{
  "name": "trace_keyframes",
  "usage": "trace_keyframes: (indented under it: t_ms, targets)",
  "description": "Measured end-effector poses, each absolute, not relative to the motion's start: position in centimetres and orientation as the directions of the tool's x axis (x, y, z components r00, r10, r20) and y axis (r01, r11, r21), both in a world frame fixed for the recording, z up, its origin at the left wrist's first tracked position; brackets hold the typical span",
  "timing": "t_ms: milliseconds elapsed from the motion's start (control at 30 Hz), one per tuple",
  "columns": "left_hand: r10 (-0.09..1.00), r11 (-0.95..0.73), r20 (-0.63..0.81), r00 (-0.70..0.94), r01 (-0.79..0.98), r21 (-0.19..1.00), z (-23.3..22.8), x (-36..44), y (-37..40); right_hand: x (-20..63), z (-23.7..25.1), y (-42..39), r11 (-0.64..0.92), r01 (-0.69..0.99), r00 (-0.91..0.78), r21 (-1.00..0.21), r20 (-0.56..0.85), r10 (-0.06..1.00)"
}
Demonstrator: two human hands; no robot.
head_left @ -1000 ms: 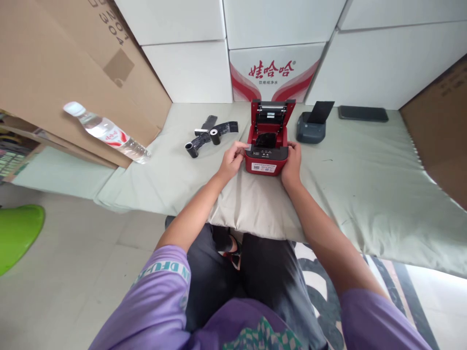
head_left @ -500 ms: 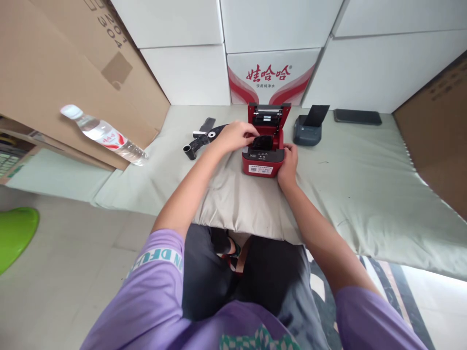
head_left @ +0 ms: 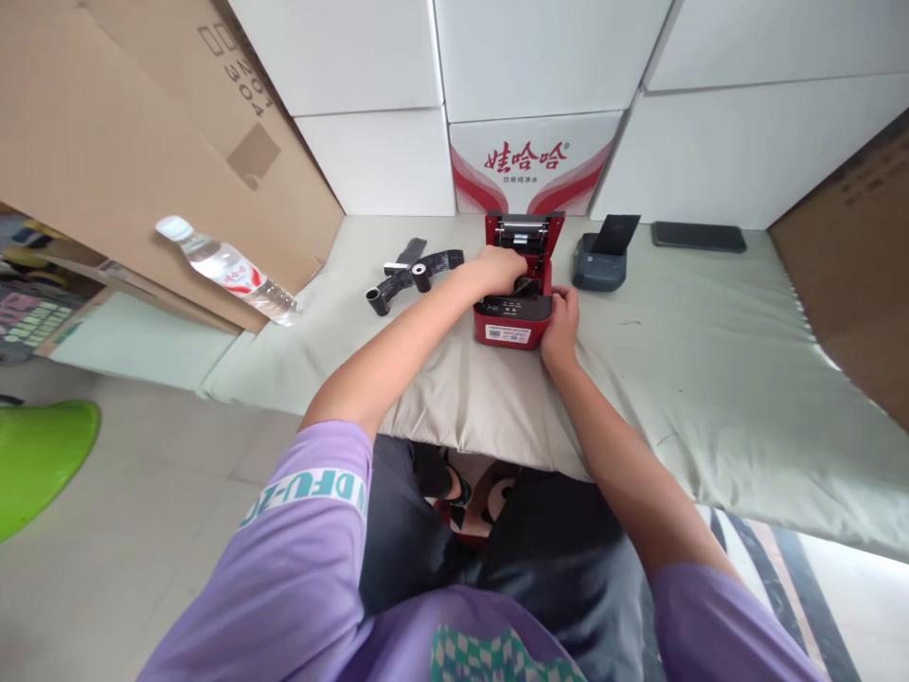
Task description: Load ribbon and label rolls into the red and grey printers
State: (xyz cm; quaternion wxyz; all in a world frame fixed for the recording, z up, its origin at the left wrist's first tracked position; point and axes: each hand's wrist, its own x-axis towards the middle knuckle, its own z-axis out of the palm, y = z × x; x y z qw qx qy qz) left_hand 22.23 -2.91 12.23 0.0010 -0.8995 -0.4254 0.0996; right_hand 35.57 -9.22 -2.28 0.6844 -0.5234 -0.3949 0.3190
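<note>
A red and black label printer (head_left: 512,332) stands with its lid (head_left: 525,227) raised at the back. My left hand (head_left: 501,271) reaches over its left side into the open compartment, the fingers curled and mostly hidden, beside a dark piece (head_left: 526,286) inside. What these fingers hold, if anything, I cannot make out. My right hand (head_left: 562,324) wraps round the printer's right front corner and grips it. To the left lie black ribbon (head_left: 444,259) and its spools (head_left: 378,301), loosely unrolled on the cloth.
A small dark blue device (head_left: 600,268) with a black strip upright in it stands right of the printer. A black phone-like slab (head_left: 699,237) lies farther right. A water bottle (head_left: 231,272) is at the left. White boxes (head_left: 376,161) stand behind; cardboard boxes flank both sides.
My left hand has moved right and deeper into the compartment, covering more of the dark piece. My right hand keeps its grip on the printer. The view has shifted slightly.
</note>
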Motion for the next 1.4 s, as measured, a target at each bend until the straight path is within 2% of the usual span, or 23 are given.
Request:
trace_keyframes:
  t_ms: [67, 133, 200, 300, 400, 500, 633, 833, 967, 1067, 1400]
  targets:
    - [0.763, -0.637, -0.186, 0.619, 0.770, -0.048, 12.3, 22.0, -2.9, 35.6, -2.3, -9.2, 0.245, -0.022, 0.485, -0.969, 0.204, 0.850]
    - [0.752, -0.642, -0.154, 0.641, 0.765, 0.050, 12.3, 21.5, -2.8, 35.5, -2.2, -9.3, 0.244, -0.025, 0.487, -0.969, 0.202, 0.850]
    - [0.748, -0.634, -0.073, 0.660, 0.743, 0.217, 12.1, 20.5, -2.8, 35.5, -2.1, -9.3, 0.242, -0.021, 0.490, -0.970, 0.201, 0.848]
    - [0.776, -0.580, 0.120, 0.619, 0.625, 0.522, 11.4, 18.0, -3.5, 35.5, -2.0, -9.4, 0.235, -0.002, 0.496, -0.972, 0.203, 0.844]
    - [0.843, -0.525, 0.347, 0.411, 0.486, 0.699, 10.5, 13.8, -5.1, 35.5, -2.0, -9.5, 0.245, 0.001, 0.491, -0.969, 0.215, 0.844]
    - [0.876, -0.451, 0.475, 0.079, 0.478, 0.753, 9.0, 8.5, -7.2, 35.5, -2.1, -9.4, 0.250, -0.002, 0.483, -0.968, 0.218, 0.848]
    - [0.847, -0.255, 0.462, -0.264, 0.560, 0.788, 5.8, 3.3, -9.9, 35.4, -2.0, -9.3, 0.246, -0.004, 0.488, -0.969, 0.213, 0.846]
    - [0.840, -0.075, 0.396, -0.371, 0.644, 0.762, 2.6, 2.5, -11.2, 35.3, -1.7, -9.5, 0.251, -0.015, 0.495, -0.968, 0.211, 0.843]
    - [0.813, 0.024, 0.435, -0.388, 0.768, 0.640, 2.1, 3.2, -10.8, 35.4, -1.8, -9.5, 0.247, -0.018, 0.494, -0.969, 0.206, 0.845]
    - [0.803, 0.060, 0.445, -0.397, 0.797, 0.602, 1.5, 3.4, -10.4, 35.4, -1.9, -9.4, 0.252, -0.013, 0.489, -0.968, 0.214, 0.846]
    - [0.927, -0.048, 0.348, -0.143, 0.872, 0.488, 0.0, 4.2, -11.4, 35.5, -2.6, -9.1, 0.270, 0.005, 0.478, -0.963, 0.240, 0.845]
